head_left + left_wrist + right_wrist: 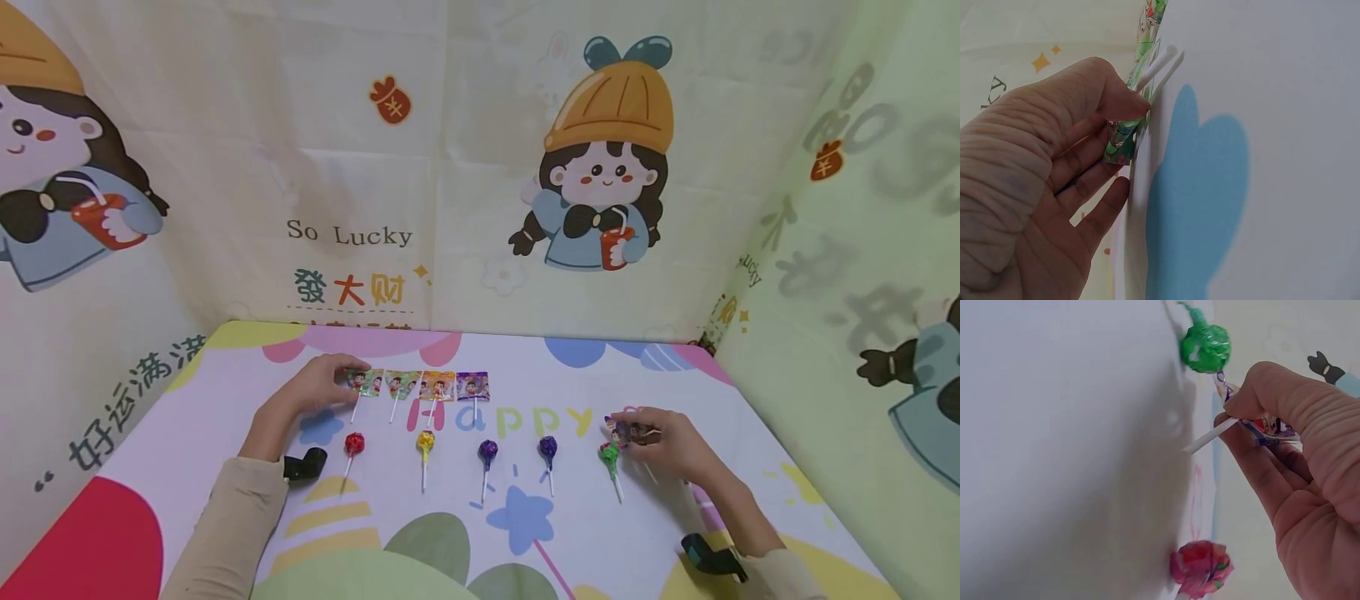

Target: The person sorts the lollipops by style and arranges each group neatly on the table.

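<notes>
My left hand (318,388) pinches the leftmost flat lollipop, in a green wrapper (367,382), at the end of a row. In the left wrist view its white stick (1157,67) points away past the thumb. Beside it lie another green-wrapped lollipop (401,384), an orange one (437,386) and a purple one (473,386). At the right, my right hand (671,446) holds a flat lollipop in a purple printed wrapper (1266,430), thumb and finger at its white stick (1210,436). It is close to a round green lollipop (611,454).
Nearer me, a second row holds round lollipops: red (354,444), yellow (426,442) and two purple ones (488,451). A pinkish-red round lollipop (1202,569) shows in the right wrist view. Printed cloth walls (480,292) enclose the patterned table (525,367) behind and at both sides.
</notes>
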The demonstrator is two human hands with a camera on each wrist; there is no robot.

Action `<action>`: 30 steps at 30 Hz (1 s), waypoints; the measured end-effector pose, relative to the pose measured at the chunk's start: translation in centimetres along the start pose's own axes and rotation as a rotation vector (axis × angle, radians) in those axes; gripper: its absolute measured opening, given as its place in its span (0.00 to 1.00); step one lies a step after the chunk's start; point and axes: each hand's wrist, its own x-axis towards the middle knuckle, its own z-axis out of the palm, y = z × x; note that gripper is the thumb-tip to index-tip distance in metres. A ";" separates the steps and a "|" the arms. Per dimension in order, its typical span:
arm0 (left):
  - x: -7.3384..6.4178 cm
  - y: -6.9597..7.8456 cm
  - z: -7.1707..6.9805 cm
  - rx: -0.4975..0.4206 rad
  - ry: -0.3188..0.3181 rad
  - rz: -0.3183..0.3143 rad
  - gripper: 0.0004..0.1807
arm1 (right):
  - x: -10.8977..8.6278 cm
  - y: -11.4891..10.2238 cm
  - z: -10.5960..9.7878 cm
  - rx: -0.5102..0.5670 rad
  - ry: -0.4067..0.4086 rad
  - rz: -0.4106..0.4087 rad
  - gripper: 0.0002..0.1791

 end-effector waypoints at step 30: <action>-0.1 0.3 -0.1 -0.005 0.004 0.024 0.29 | 3.5 -2.3 1.5 0.262 0.076 0.049 0.25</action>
